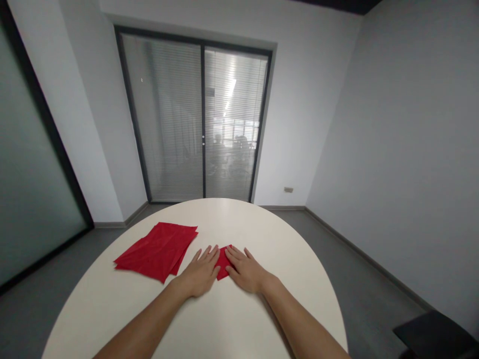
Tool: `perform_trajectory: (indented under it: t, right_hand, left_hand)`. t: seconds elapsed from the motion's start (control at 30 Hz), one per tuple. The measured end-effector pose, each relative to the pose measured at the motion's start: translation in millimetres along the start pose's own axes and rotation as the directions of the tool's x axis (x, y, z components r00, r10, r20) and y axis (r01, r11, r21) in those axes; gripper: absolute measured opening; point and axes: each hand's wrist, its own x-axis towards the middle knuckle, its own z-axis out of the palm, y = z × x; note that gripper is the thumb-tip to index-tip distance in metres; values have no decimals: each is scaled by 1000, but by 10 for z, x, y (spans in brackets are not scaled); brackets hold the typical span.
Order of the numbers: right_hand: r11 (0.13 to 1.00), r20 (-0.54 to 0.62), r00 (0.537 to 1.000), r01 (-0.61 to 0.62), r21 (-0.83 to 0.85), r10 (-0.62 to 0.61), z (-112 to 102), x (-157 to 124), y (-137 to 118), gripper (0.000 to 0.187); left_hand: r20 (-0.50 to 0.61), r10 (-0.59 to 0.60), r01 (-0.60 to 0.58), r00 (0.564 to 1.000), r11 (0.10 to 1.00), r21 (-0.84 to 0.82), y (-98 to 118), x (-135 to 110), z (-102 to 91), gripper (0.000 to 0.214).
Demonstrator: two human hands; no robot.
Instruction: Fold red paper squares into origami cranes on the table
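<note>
A small folded red paper [223, 263] lies on the white round table [232, 319], mostly covered by my two hands. My left hand [200, 273] rests flat on its left part, fingers stretched out and close together. On its right part my right hand [245, 270] presses down flat, fingers pointing toward the left hand. To the left, a loose stack of red paper sheets [157, 249] lies flat on the table, a short way from my left hand.
The table's far edge curves in front of a glass sliding door with blinds [198, 119]. Grey floor surrounds the table. A dark chair or seat corner [434, 334] shows at the lower right. White walls stand on both sides.
</note>
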Motion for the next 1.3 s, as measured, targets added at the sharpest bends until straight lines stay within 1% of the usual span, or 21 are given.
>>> perform_trajectory:
  t: [0.07, 0.1, 0.17, 0.23, 0.3, 0.37, 0.43, 0.53, 0.57, 0.63, 0.7, 0.77, 0.87, 0.97, 1.03, 1.1, 1.2, 1.3]
  right_hand:
    - [1000, 4, 1000, -23, -14, 23, 3, 5, -13, 61]
    - [999, 1, 999, -32, -18, 32, 3, 8, -20, 62]
    - [999, -24, 999, -47, -19, 47, 5, 12, -30, 64]
    - [998, -48, 997, -58, -15, 57, 10, 16, -31, 65]
    - [998, -42, 997, -69, -14, 68, 8, 17, -22, 66]
    - [997, -10, 997, -73, -12, 73, -11, 10, -2, 67]
    - [998, 37, 997, -63, -13, 63, -51, -7, 27, 69]
    - [1000, 87, 996, -25, -9, 26, -126, -44, 75, 72]
    - [1000, 87, 996, -15, -7, 16, -146, -56, 88, 72]
    - [1000, 63, 998, -4, -5, 4, -171, -72, 111, 71]
    - [1000, 27, 1000, 7, -5, -7, -181, -77, 132, 70]
    - [1000, -19, 999, 27, 5, -27, -189, -76, 154, 70]
    - [994, -83, 992, 98, 48, -93, -224, -82, 179, 63]
    - [987, -144, 982, 135, 85, -122, -286, -100, 170, 48]
    - [987, -149, 983, 126, 95, -111, -329, -111, 142, 33]
    - [988, -120, 987, 119, 98, -107, -362, -114, 109, 21]
    - [990, -123, 987, 117, 81, -106, -379, -102, 75, 20]
    - [994, -163, 982, 103, 49, -93, -355, -80, 68, 25]
  left_hand:
    - [-66, -49, 52, 997, 997, 54, -10, -4, -4, 59]
    - [-109, -45, 53, 993, 996, 65, -9, -1, -3, 58]
    - [-170, 13, -3, 985, 998, 57, 5, 9, 2, 57]
    - [-156, 96, -94, 983, 995, 18, 31, 18, 14, 56]
    - [-98, 125, -128, 987, 991, -26, 56, 19, 30, 56]
    - [-60, 98, -100, 993, 995, -27, 67, 10, 41, 58]
    - [-50, 51, -50, 997, 999, 10, 61, -5, 35, 58]
    - [-79, 14, -10, 997, 999, 51, 39, -26, -12, 57]
    - [-101, 30, -25, 994, 998, 50, 33, -29, -32, 57]
    - [-139, 101, -98, 985, 995, 27, 26, -31, -66, 55]
    - [-140, 177, -180, 974, 984, -10, 19, -28, -77, 53]
    - [-123, 201, -207, 972, 977, -42, 9, -22, -63, 51]
    - [-125, 182, -189, 975, 981, -51, -12, -12, -29, 51]
    - [-156, 187, -196, 970, 980, -40, -20, -4, -33, 49]
    - [-183, 202, -210, 962, 977, -26, -13, -3, -63, 47]
    - [-202, 220, -228, 954, 974, -15, 3, -7, -104, 44]
    - [-225, 247, -259, 942, 965, -25, 35, -20, -160, 37]
    - [-257, 213, -234, 943, 971, -56, 63, -31, -191, 33]
